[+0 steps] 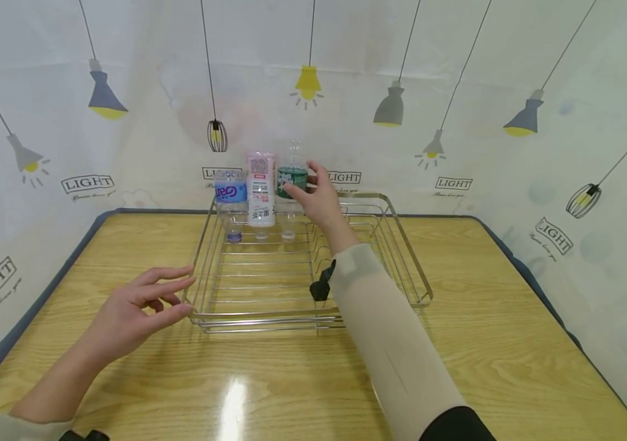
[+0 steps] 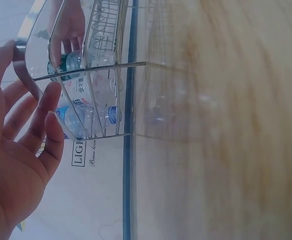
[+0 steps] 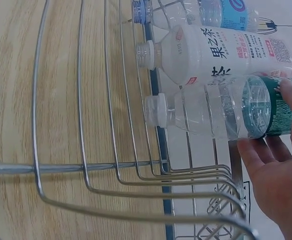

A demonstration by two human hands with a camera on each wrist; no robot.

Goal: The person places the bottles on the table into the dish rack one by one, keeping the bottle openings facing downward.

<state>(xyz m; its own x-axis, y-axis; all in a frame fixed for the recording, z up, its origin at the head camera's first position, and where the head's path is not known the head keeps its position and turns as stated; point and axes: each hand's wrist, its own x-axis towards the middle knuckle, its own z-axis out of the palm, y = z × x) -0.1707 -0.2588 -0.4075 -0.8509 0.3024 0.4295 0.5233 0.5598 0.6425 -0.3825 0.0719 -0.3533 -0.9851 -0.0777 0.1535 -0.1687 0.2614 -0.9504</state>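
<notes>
In my right hand (image 1: 321, 199) is a clear plastic bottle (image 3: 196, 111) with a green label, its cap pointing down. The thumb and fingers grip it around the label at the back of a silver wire dish rack (image 1: 258, 315). To its left, a white-labelled tea bottle (image 1: 261, 190) stands upside down. Left of that is another upside-down bottle (image 1: 230, 191) with a blue label and blue cap. My left hand (image 1: 133, 309) is at the rack's front left corner. Its fingers are loosely spread, and the thumb (image 2: 3, 57) touches the metal rim.
The rack rests on a wood-grain table (image 1: 269, 386). Curved wire dividers (image 3: 196, 192) rise inside it, right of the bottles. A pale backdrop (image 1: 473, 55) printed with lamps closes off the back and both sides.
</notes>
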